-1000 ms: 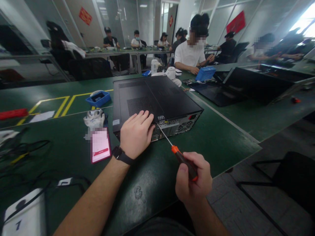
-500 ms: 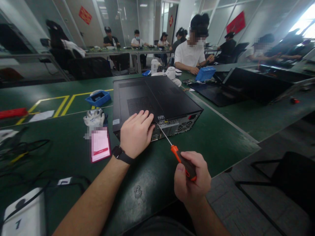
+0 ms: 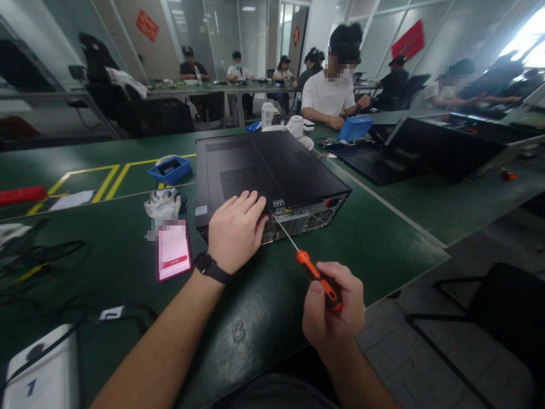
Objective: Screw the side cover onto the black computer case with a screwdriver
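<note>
A black computer case (image 3: 272,170) lies flat on the green table (image 3: 374,238), its rear panel with a fan grille facing me. My left hand (image 3: 236,230) rests on the case's near top edge, fingers stretched flat, a black watch on the wrist. My right hand (image 3: 334,309) is closed round the orange and black handle of a screwdriver (image 3: 313,272). The thin shaft points up and left, and its tip meets the rear panel just right of my left fingers.
A phone in a pink case (image 3: 173,250) and a white glove (image 3: 162,205) lie left of the case, with a blue tray (image 3: 170,169) behind. Black cables (image 3: 46,255) spread at the left. Another open case (image 3: 430,150) sits right. Several people work at tables beyond.
My right hand has turned slightly on the screwdriver handle, which shifted a little. The left hand and the case have not moved.
</note>
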The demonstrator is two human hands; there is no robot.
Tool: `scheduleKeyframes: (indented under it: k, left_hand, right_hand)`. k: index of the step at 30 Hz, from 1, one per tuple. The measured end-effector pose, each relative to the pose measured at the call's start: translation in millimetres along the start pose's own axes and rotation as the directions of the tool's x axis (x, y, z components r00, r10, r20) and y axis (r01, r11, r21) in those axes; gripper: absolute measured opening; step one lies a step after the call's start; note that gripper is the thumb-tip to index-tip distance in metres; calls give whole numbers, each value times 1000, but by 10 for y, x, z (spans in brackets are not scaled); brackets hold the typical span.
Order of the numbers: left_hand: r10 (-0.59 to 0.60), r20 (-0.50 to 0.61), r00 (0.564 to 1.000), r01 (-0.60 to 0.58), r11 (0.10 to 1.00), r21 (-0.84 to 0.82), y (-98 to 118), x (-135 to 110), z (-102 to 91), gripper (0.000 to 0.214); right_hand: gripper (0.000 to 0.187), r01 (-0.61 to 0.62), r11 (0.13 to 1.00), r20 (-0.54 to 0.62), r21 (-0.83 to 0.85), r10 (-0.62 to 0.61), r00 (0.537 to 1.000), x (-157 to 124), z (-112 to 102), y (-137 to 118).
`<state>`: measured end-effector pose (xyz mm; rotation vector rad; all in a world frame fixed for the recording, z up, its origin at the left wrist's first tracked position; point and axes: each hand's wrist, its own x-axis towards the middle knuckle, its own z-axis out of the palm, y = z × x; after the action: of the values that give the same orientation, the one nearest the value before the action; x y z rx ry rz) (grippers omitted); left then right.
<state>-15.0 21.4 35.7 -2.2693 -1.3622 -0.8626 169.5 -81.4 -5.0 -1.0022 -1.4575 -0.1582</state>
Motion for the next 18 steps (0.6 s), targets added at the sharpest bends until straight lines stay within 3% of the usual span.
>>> scheduleKeyframes:
  k: [7,14,18]
  left_hand:
    - [0,-3,1000,0,1000,2,-7,-3,8,35]
    - [4,2,1000,-4,1000,8,-4,3,4,35]
    - [2,7,1000,-2,1000,5,-4,4,2,36]
  right_hand:
    - [24,-99,994,-1,-47,99,995,-69,-22,17]
    - [32,29,999,18,44,-30,999,31,-7,2]
    - [28,-26,999,-16,-45,25,1000,-35,-10,27]
